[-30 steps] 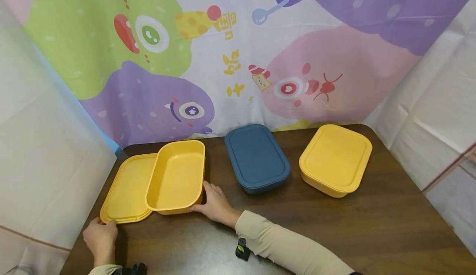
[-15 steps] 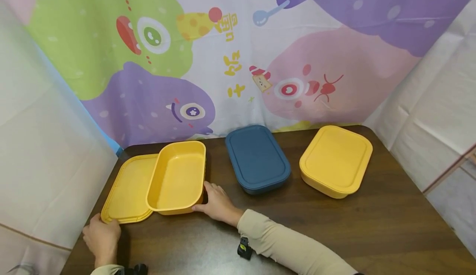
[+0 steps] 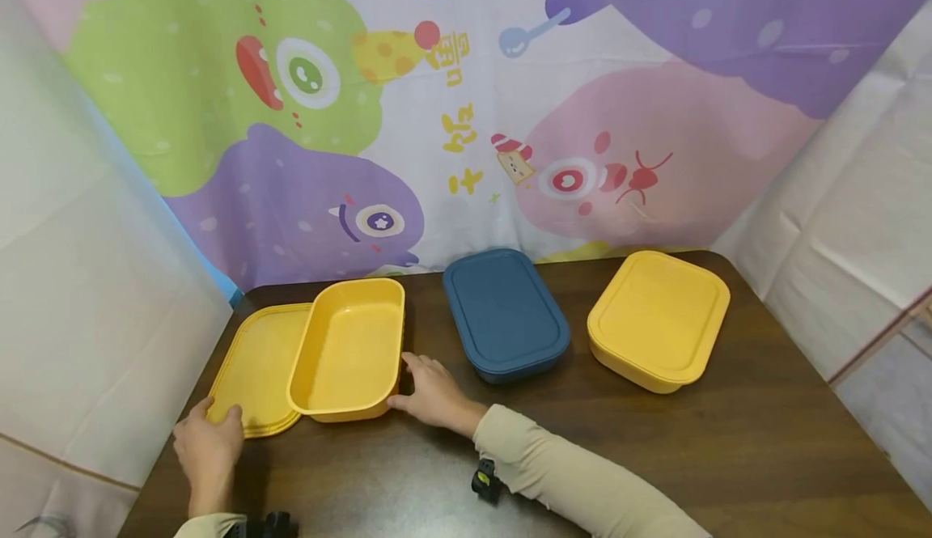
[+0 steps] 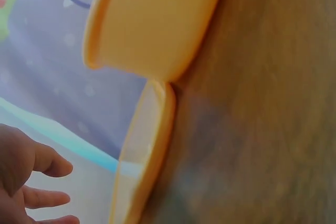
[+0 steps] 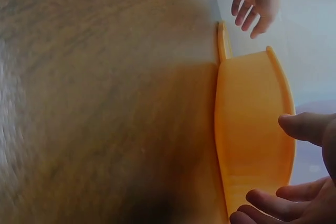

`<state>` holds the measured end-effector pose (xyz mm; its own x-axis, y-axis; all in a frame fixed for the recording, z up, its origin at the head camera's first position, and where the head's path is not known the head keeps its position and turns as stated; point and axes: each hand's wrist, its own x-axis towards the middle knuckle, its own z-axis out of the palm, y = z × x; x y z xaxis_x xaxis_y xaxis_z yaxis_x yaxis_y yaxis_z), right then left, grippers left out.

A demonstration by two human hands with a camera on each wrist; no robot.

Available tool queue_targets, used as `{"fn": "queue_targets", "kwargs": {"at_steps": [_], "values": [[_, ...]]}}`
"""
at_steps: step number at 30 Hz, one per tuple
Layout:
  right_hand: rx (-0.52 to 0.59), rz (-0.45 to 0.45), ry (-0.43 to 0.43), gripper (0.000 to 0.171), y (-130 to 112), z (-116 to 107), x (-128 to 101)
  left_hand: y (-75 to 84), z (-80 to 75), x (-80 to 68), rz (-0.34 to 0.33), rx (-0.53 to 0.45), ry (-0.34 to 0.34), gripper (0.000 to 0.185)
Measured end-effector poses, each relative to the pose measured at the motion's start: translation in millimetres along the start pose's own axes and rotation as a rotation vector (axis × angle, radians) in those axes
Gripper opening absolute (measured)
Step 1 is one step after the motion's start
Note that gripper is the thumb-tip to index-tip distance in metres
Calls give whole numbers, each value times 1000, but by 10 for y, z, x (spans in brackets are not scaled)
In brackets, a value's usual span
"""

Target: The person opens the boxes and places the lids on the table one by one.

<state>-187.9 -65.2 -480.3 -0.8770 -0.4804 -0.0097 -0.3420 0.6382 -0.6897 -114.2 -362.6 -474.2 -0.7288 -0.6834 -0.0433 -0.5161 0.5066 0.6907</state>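
Note:
A yellow rectangular food container (image 3: 349, 352), without a lid on it, stands at the left of the table. Beside it lies a flat yellow lid (image 3: 258, 372), whose right edge the container overlaps in the head view. My left hand (image 3: 209, 449) is over the lid's near left corner, fingers spread; in the left wrist view its fingertips (image 4: 63, 169) are apart from the lid (image 4: 149, 145). At the container's near right corner is my right hand (image 3: 437, 395). Its thumb overlaps the wall (image 5: 252, 124) near the rim in the right wrist view, with the other fingers loosely extended by the side.
A dark blue lidded container (image 3: 506, 311) stands right of the open one. Farther right is a yellow lidded container (image 3: 658, 319). The dark wooden table (image 3: 655, 457) ends at a cartoon-printed curtain (image 3: 473, 117) behind, with white cloth (image 3: 95, 279) on the left.
My left hand has let go of the lid's near edge and risen over its corner, fingers spreading. The right hand's thumb has eased slightly off the container's front corner. The containers stay put.

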Motion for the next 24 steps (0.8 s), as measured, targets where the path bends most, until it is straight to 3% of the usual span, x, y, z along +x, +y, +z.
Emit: {"fn": "queue_targets", "kwargs": {"at_steps": [9, 16, 24], "values": [[-14, -79, 34, 59, -29, -165, -26, 250, 21, -76, 124, -22, 4, 51], [-12, -87, 42, 52, -48, -309, -39, 476, 72, -148, 220, -39, 12, 49], [22, -120, 56, 47, -80, -441, -64, 715, 158, -241, 290, -68, -31, 49]]}}
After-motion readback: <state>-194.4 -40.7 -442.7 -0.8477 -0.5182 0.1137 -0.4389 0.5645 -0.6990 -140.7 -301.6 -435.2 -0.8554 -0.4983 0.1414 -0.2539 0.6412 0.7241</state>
